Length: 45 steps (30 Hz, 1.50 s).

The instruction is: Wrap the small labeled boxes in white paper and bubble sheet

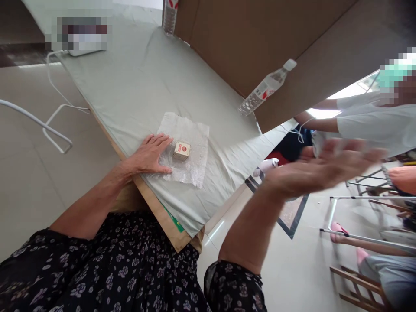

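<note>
Small box with red print on its upper face sits near the middle of the head view, on a crumpled sheet of bubble wrap spread over the cloth-covered table. Take the box as the centre of the clock. At nine o'clock the left hand rests with fingers and thumb wide apart on the wrap's edge, holding nothing visible; its fingertips are just beside the box, and whether one touches it I cannot tell. At three o'clock the right hand is raised out past the table's edge, blurred, fingers stretched out, with nothing seen in it.

As I judge it, a tug by the left hand on the loose wrap could slide or tip the box, since both ride together on slippery film. The table's corner lies at six o'clock, so a drag that way could send them off. A careless sweep of the right hand could knock the plastic bottle at two o'clock.

Large cardboard walls off the space from twelve to two, with another bottle by its far end. A white cable hangs toward ten. A co-worker's white sleeve shows just before three, crowding the right hand's side.
</note>
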Each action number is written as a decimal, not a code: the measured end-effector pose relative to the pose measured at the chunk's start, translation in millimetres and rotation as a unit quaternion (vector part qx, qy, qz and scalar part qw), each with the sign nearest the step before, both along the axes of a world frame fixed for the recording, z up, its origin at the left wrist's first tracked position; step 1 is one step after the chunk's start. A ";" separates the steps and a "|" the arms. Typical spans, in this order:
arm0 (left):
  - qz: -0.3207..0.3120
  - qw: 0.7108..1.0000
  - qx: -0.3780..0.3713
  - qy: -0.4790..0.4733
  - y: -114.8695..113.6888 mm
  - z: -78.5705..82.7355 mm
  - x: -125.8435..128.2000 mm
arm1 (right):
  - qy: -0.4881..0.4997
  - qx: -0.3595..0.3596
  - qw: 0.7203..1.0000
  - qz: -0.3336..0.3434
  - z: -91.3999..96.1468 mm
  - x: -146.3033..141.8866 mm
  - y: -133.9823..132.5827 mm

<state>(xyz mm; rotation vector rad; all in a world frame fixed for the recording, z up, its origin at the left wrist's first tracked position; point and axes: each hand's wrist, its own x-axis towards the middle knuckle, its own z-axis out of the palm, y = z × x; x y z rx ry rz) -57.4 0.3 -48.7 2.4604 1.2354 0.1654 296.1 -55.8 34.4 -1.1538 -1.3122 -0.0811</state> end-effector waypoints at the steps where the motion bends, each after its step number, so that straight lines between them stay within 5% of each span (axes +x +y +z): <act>1: 0.001 1.000 0.000 0.000 -0.1 0.5 -0.2 | 0.048 0.125 0.989 -0.062 10.5 8.3 -3.3; 3: 0.002 1.000 -0.001 0.000 -0.5 1.6 -0.7 | 0.048 0.143 0.987 -0.058 16.6 2.8 -9.2; 6: 0.001 1.000 -0.003 0.002 -1.4 3.7 -1.3 | -0.021 -0.040 0.997 0.068 -7.9 -46.7 -22.2; 9: -0.001 1.000 -0.001 -0.002 -1.2 3.4 -1.3 | -0.205 -0.238 0.923 0.224 -48.2 -98.6 -41.0; 12: -0.001 1.000 0.005 -0.020 0.4 -0.6 -2.1 | -0.337 -0.268 0.877 0.214 -78.4 -120.6 -54.5; 16: 0.006 0.997 0.023 -0.079 -3.9 -2.0 -8.2 | -0.393 -0.264 0.867 0.154 -92.5 -120.2 -55.1; 22: -0.031 0.989 0.052 -0.135 -25.4 16.8 -10.9 | -0.344 -0.263 0.890 0.141 -75.2 -123.6 -38.0; 28: 0.071 0.965 0.025 -0.253 -19.7 24.3 19.1 | -0.250 -0.278 0.916 0.147 -55.4 -120.9 -3.4; 36: 0.188 0.901 -0.105 -0.377 1.5 21.3 47.3 | 0.001 -0.362 0.906 0.218 -76.1 -120.6 36.8; 45: 0.208 0.879 -0.099 -0.418 -0.1 12.5 53.3 | -0.007 -0.336 0.926 0.173 -85.1 -127.7 32.8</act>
